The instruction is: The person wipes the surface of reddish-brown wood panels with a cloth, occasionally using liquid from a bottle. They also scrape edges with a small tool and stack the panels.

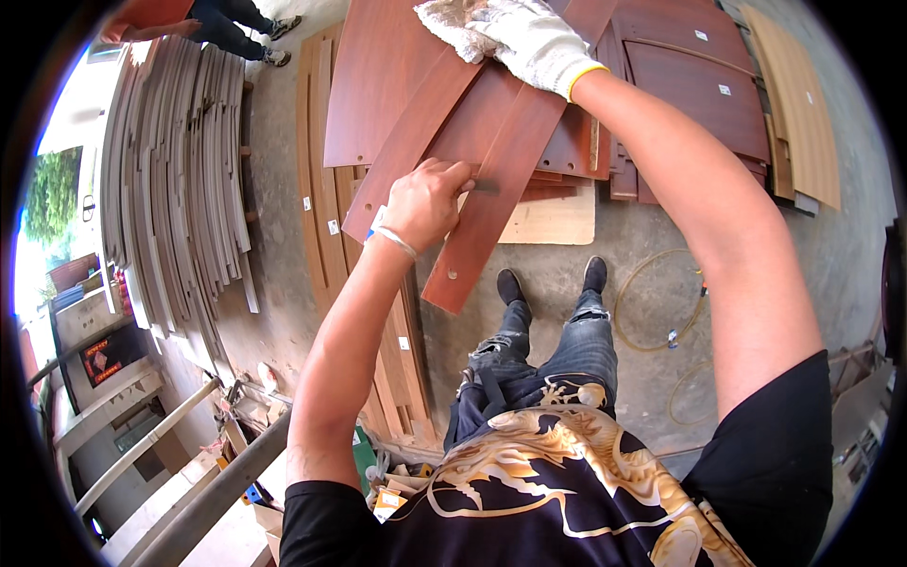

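Observation:
Two long reddish-brown boards lie across wider panels in front of me: a left board (411, 142) and a right board (501, 194), which has a round hole near its close end. My left hand (423, 200), bare with a pale band at the wrist, is closed over the right board's left edge. From its fingertips a small dark piece (486, 186) sticks out against the board, too blurred to name. Farther off, my right hand (539, 42) wears a white knit glove with a yellow cuff. It presses a crumpled, stained white rag (457, 30) onto the boards.
Stacked reddish-brown panels (694, 94) stand at the right, beside light wood boards (798, 104). Grey-brown planks (175, 180) are piled at the left. A thin hose (619, 317) loops over the concrete floor. At the top left stands another person (227, 24).

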Demonstrator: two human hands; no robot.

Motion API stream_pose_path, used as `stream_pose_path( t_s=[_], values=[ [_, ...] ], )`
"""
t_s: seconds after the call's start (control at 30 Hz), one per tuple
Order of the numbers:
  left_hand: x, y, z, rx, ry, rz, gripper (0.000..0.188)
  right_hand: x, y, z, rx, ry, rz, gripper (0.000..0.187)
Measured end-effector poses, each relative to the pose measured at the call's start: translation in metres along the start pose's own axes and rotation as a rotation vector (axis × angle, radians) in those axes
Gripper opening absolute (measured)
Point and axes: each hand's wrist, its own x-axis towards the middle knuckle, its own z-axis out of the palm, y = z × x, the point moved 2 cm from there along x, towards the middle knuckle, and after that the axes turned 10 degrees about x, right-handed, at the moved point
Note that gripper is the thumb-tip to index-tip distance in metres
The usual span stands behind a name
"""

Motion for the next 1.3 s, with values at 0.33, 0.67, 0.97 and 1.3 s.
stream_pose_path(
  t_s=[0.33,0.67,0.97,1.3],
  values=[
    [0.007,-0.004,0.005,0.009,-0.071,0.058,0.004,-0.002,0.002,0.005,0.028,0.062,0.014,0.011],
    [0.036,0.0,0.006,-0.023,-0.026,0.048,0.002,-0.012,0.011,-0.001,0.006,0.004,0.045,0.013],
    [0.044,0.009,0.001,0.102,-0.134,0.131,0.002,-0.058,0.065,0.062,-0.115,0.014,0.252,0.031],
    [0.031,0.008,-0.002,0.124,-0.07,0.153,0.005,-0.058,0.061,0.055,-0.083,0.011,0.256,0.033]
  ],
)
